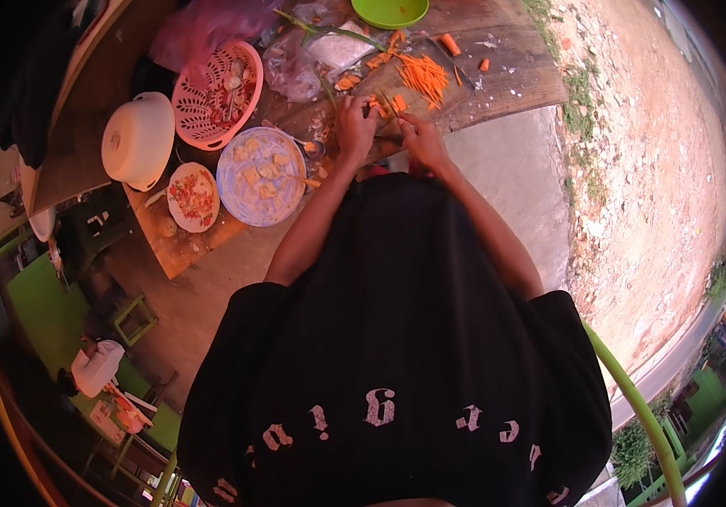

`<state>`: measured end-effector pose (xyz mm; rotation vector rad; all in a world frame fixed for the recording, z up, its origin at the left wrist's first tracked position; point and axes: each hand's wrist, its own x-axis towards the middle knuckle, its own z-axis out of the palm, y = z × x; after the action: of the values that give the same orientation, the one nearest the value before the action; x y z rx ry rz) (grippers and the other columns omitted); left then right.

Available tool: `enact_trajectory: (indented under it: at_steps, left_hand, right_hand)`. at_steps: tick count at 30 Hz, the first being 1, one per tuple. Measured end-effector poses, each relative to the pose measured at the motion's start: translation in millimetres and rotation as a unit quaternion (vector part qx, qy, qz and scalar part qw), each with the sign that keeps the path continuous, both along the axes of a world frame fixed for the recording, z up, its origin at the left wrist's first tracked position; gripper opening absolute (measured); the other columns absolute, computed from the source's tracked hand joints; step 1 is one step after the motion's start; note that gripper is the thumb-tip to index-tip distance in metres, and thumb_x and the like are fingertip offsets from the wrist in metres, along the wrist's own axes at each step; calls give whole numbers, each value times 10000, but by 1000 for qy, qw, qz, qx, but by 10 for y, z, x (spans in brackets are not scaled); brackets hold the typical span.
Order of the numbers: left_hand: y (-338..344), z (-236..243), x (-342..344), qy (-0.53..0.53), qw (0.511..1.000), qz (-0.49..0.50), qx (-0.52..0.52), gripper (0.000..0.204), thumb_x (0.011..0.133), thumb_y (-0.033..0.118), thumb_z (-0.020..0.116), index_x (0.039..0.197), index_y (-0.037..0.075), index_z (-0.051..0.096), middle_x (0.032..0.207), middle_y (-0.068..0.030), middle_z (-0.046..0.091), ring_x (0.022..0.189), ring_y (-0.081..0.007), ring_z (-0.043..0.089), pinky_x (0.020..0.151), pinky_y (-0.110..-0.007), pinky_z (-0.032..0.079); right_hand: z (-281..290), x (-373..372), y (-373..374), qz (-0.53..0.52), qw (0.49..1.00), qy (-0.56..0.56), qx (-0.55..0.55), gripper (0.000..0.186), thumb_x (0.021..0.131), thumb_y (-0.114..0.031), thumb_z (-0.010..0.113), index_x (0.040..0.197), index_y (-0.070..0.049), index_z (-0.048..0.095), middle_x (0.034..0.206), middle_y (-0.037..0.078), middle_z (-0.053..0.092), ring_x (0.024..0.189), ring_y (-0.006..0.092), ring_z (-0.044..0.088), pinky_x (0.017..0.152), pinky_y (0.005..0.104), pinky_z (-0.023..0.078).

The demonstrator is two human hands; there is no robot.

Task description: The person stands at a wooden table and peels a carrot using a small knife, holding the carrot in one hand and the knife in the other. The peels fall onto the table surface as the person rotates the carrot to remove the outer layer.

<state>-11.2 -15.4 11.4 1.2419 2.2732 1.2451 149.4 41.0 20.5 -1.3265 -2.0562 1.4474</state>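
Observation:
My left hand (356,128) rests at the near edge of the wooden table, its fingers curled against a piece of carrot (377,106). Just to its right, my right hand (425,142) grips a knife, whose thin dark blade (391,106) points away from me among the carrot pieces. Beyond the hands lies a heap of carrot strips (424,78). A thicker carrot chunk (450,44) and a small carrot end (484,65) sit farther right. My fingers partly hide the cut piece and the knife handle.
Left of my hands stand a bowl of pieces in white liquid (240,198), a plate of chopped red bits (193,218), a pink colander (252,108) and an upturned pale bowl (137,135). Plastic bags (291,68) and a green bowl (390,10) lie behind. A person (97,367) is at lower left.

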Motion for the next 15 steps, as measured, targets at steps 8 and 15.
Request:
enact_trajectory:
  at_steps: [8,15]
  left_hand:
    - [48,-82,-228,-40,996,-76,9,268,784,108,814,1013,8,716,906,-79,636,748,-176,624,692,-303,522]
    - [25,88,-264,-48,993,-105,-3,240,808,118,800,1018,13,749,868,-67,630,703,-150,605,655,-287,502]
  right_hand:
    - [108,-22,-75,-11,1000,-17,-10,361,991,-321,540,1222,-85,687,715,225,681,644,332,709,700,458,549]
    - [280,-42,-64,5,996,-32,-86,370,1003,-323,524,1256,-94,668,674,212,671,587,300,700,673,442,553]
